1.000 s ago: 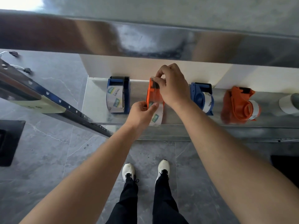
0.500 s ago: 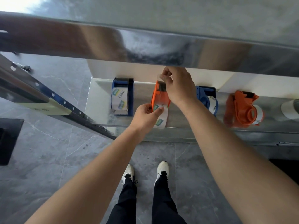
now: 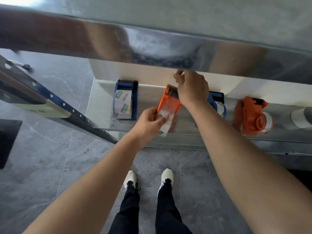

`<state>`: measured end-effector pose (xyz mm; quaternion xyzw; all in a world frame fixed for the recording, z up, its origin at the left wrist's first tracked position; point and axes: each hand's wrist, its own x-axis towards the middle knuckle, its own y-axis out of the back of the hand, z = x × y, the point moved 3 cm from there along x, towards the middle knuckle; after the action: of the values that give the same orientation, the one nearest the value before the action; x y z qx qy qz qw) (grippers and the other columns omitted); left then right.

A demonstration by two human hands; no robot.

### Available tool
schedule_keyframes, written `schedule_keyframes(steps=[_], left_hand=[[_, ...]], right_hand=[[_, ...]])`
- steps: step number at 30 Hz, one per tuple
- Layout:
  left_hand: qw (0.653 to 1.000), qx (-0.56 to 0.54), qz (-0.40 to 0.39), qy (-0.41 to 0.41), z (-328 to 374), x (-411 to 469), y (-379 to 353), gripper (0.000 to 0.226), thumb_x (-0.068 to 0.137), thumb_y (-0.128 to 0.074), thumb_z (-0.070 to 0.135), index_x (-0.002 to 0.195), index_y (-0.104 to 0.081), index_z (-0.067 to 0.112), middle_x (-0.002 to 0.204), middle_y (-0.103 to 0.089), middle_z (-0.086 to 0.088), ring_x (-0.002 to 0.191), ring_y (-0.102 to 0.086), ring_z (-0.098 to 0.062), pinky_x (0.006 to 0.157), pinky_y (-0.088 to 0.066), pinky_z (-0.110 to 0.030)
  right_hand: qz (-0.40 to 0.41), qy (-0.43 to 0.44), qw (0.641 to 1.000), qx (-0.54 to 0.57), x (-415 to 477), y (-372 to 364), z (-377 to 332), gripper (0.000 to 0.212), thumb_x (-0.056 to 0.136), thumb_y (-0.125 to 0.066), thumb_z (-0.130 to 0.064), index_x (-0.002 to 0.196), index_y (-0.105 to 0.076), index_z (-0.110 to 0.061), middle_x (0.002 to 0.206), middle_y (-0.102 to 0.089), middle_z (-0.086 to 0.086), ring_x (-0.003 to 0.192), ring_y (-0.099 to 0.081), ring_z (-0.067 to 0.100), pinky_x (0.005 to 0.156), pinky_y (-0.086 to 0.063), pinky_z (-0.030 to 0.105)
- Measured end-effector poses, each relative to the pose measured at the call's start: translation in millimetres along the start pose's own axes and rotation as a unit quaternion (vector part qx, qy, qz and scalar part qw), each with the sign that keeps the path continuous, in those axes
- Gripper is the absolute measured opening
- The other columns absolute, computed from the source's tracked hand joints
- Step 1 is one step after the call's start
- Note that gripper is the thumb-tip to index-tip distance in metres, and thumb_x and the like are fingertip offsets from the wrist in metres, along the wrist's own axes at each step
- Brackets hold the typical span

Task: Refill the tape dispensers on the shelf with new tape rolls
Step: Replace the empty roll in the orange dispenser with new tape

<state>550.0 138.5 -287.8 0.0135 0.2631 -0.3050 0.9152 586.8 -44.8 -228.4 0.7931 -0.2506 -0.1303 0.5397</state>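
An orange tape dispenser [image 3: 166, 102] lies on the metal shelf [image 3: 101, 105] with a clear tape roll [image 3: 166, 122] in it. My left hand [image 3: 148, 122] grips the roll and the near end of the dispenser. My right hand [image 3: 190, 88] pinches the free clear tape end, drawn out past the dispenser's far end toward the wall. A blue dispenser [image 3: 125, 100] with a roll lies to the left. Another blue dispenser [image 3: 218, 103] is partly hidden behind my right wrist. A second orange dispenser [image 3: 251, 114] lies further right.
A loose white tape roll [image 3: 301, 118] sits at the shelf's right end. An upper metal shelf edge [image 3: 152, 46] overhangs just above my right hand. A blue and grey rack rail [image 3: 55, 102] slants at left. My feet stand on grey tile below.
My right hand has moved away from the dispenser toward the wall, drawing the tape end out longer. My left hand has kept its hold on the roll. The view shifted slightly.
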Motion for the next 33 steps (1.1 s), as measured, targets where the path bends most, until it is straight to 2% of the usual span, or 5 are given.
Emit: schedule_keyframes(steps=[10, 17, 24, 28, 33], left_hand=[[0.998, -0.002, 0.069, 0.008, -3.7, -3.9, -4.5, 0.034, 0.103, -0.069, 0.036, 0.122, -0.07, 0.007, 0.105, -0.082, -0.009, 0.094, -0.08, -0.024, 0.077, -0.063, -0.035], [0.999, -0.011, 0.026, -0.017, -5.1, -8.7, 4.2, 0.027, 0.107, -0.063, 0.016, 0.129, -0.067, 0.002, 0.108, -0.083, -0.008, 0.097, -0.08, -0.019, 0.084, -0.064, -0.031], [1.0, -0.006, -0.015, -0.021, -9.2, -14.2, 12.6, 0.027, 0.105, -0.064, 0.008, 0.131, -0.066, 0.001, 0.113, -0.081, -0.007, 0.099, -0.078, -0.018, 0.084, -0.059, -0.026], [1.0, -0.025, -0.002, -0.001, -10.7, -15.1, 14.3, 0.024, 0.104, -0.064, 0.006, 0.128, -0.069, 0.004, 0.108, -0.082, -0.003, 0.096, -0.079, -0.016, 0.084, -0.059, -0.023], [0.999, -0.033, 0.006, 0.006, -8.3, -12.1, 15.3, 0.021, 0.104, -0.061, 0.004, 0.123, -0.071, 0.006, 0.104, -0.082, -0.001, 0.094, -0.079, -0.015, 0.079, -0.06, -0.019]], right_hand=[[-0.04, 0.001, 0.995, 0.086, 7.6, 5.8, -0.3, 0.032, 0.104, -0.055, -0.047, 0.102, -0.066, -0.017, 0.106, -0.071, 0.001, 0.1, -0.064, 0.023, 0.081, -0.045, 0.034], [-0.017, -0.04, 0.997, 0.057, 2.5, 11.7, 6.7, 0.022, 0.105, -0.055, -0.043, 0.09, -0.06, -0.027, 0.094, -0.068, -0.01, 0.086, -0.059, 0.016, 0.075, -0.032, 0.028], [-0.074, -0.072, 0.984, 0.146, 5.5, 2.3, 14.3, 0.018, 0.092, -0.075, -0.041, 0.085, -0.071, -0.025, 0.088, -0.076, -0.005, 0.079, -0.072, 0.019, 0.076, -0.056, 0.034], [-0.172, -0.267, 0.879, 0.356, -0.7, -7.8, 23.9, 0.019, 0.077, -0.092, -0.026, 0.084, -0.077, -0.016, 0.085, -0.078, 0.002, 0.082, -0.074, 0.019, 0.064, -0.06, 0.03], [-0.263, -0.401, 0.804, 0.353, -15.7, -21.6, 35.8, 0.032, 0.085, -0.083, -0.035, 0.068, -0.059, -0.023, 0.051, -0.058, -0.006, 0.05, -0.051, 0.007, 0.048, -0.04, 0.017]])
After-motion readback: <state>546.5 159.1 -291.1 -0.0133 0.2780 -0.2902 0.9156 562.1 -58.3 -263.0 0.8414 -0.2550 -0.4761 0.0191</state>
